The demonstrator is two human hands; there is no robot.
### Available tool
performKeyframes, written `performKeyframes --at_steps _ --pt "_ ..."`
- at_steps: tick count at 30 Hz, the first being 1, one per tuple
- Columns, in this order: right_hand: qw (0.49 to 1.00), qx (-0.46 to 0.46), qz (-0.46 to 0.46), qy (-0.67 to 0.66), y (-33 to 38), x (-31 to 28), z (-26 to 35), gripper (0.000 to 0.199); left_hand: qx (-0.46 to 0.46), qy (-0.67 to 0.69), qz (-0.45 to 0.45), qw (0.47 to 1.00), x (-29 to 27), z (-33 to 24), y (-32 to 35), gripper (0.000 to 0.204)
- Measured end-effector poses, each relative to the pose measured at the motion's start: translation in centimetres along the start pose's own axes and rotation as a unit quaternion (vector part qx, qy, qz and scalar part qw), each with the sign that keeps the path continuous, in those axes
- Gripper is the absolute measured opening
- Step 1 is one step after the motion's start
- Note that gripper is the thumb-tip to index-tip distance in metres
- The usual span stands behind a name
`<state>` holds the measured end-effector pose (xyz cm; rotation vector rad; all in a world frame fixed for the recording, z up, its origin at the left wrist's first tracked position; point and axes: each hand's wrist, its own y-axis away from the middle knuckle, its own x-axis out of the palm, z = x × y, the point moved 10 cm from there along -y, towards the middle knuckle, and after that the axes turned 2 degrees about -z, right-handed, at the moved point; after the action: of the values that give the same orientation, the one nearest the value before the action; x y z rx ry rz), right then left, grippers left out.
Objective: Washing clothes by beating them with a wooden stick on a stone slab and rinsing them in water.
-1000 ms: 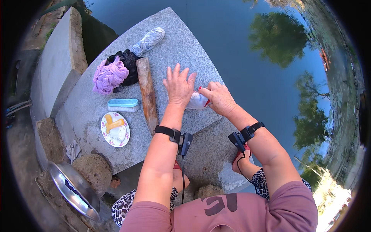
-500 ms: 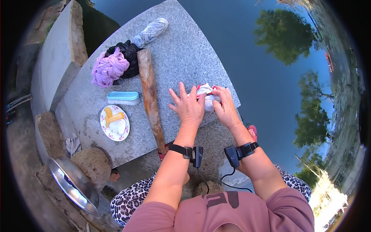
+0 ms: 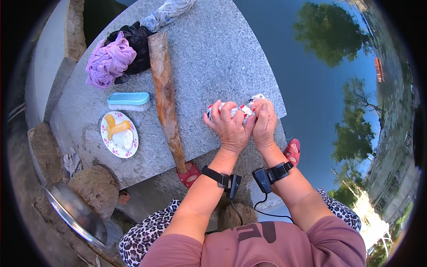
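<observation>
A wet-looking white cloth (image 3: 244, 112) with red and blue patches is bunched up on the grey stone slab (image 3: 213, 58), near its right edge. My left hand (image 3: 232, 128) has its fingers curled over the left part of the bundle. Right beside it, my right hand (image 3: 265, 125) grips the other end, and the two hands touch at the thumbs. Most of the cloth's middle is hidden under the fingers. To the left of my hands lies a long wooden club (image 3: 163, 89), its narrow end toward me.
Left of the club are a blue scrubbing brush (image 3: 129, 99) and a flowered plate (image 3: 105, 140) with yellow soap bars (image 3: 118, 128). Farther off lie purple cloth (image 3: 109, 62), black cloth (image 3: 140, 44) and a twisted pale-blue cloth (image 3: 168, 14). Water (image 3: 275, 35) borders the slab; a metal basin (image 3: 82, 216) stands lower left.
My left hand was spread flat beside the cloth; its fingers now curl around it. My right hand has closed too, and the hands have come together. The view has shifted slightly.
</observation>
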<state>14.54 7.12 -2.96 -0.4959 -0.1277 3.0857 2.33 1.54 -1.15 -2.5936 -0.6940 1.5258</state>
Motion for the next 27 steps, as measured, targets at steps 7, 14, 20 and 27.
performKeyframes --at_steps 7,14,20,27 --pt "0.999 -0.001 0.051 0.002 -1.6 1.2 0.1 0.038 0.059 0.053 -0.024 0.997 -0.2 -0.5 -1.7 0.023" --pt "0.996 -0.004 0.089 0.024 -3.0 2.7 0.4 0.043 0.083 0.089 -0.019 0.992 -0.4 -0.6 -3.4 0.018" --pt "0.993 0.017 0.118 -0.017 -3.7 3.7 0.2 0.044 0.056 0.066 0.069 0.994 0.8 -0.4 -4.6 0.016" --pt "0.991 0.014 0.135 0.007 -4.4 4.2 0.2 0.043 0.099 0.087 0.072 0.989 0.9 -0.4 -5.5 0.021"
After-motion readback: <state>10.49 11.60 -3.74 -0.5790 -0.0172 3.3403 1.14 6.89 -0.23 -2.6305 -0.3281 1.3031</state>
